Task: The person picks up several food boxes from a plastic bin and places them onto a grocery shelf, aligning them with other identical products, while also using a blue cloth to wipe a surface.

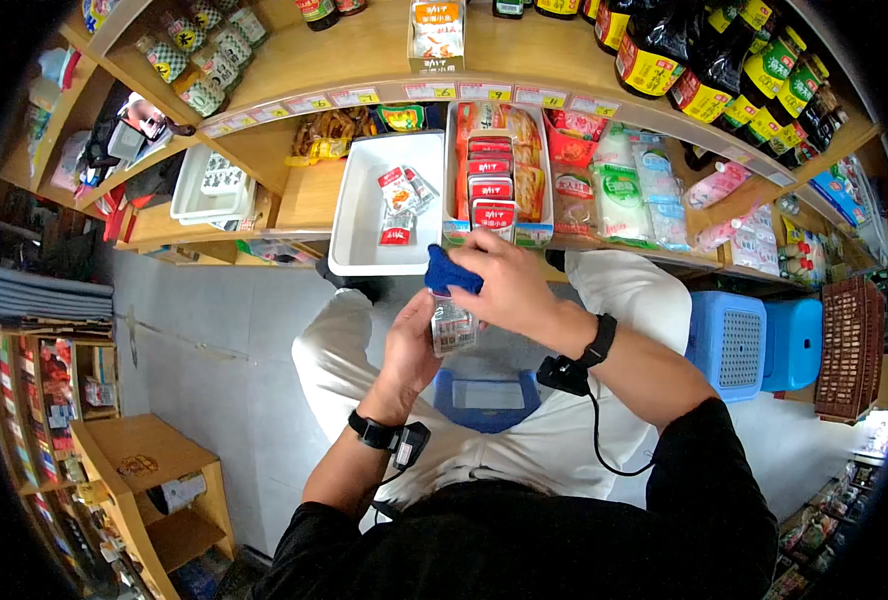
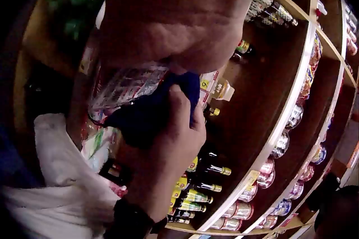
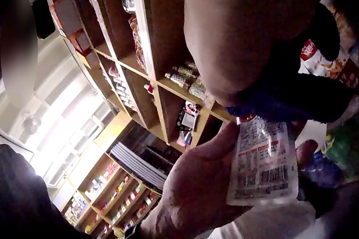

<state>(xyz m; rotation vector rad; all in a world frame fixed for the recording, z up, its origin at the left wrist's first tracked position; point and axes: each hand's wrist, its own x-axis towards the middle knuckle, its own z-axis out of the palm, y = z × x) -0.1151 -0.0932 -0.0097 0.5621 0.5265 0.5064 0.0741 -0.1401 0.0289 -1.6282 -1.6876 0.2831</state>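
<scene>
My left hand (image 1: 410, 342) holds a small clear snack packet (image 1: 455, 330) upright between thumb and fingers, above my lap. Printed text and a barcode show on the packet (image 3: 262, 163) in the right wrist view. With my right hand (image 1: 512, 284) I grip a dark blue cloth (image 1: 451, 272), which lies over the packet's top end. In the left wrist view the bunched cloth (image 2: 147, 117) covers part of the packet. Just beyond my hands is a white plastic tray (image 1: 354, 225) with several red-and-white packets (image 1: 401, 195) in it.
Beside the tray stands an open box (image 1: 458, 226) of upright red packets. Bagged goods (image 1: 619, 200) fill the shelf to its right, under an upper shelf (image 1: 364, 60) with bottles. A blue stool (image 1: 729, 345) is at the right, a wooden cabinet (image 1: 149, 450) at the left.
</scene>
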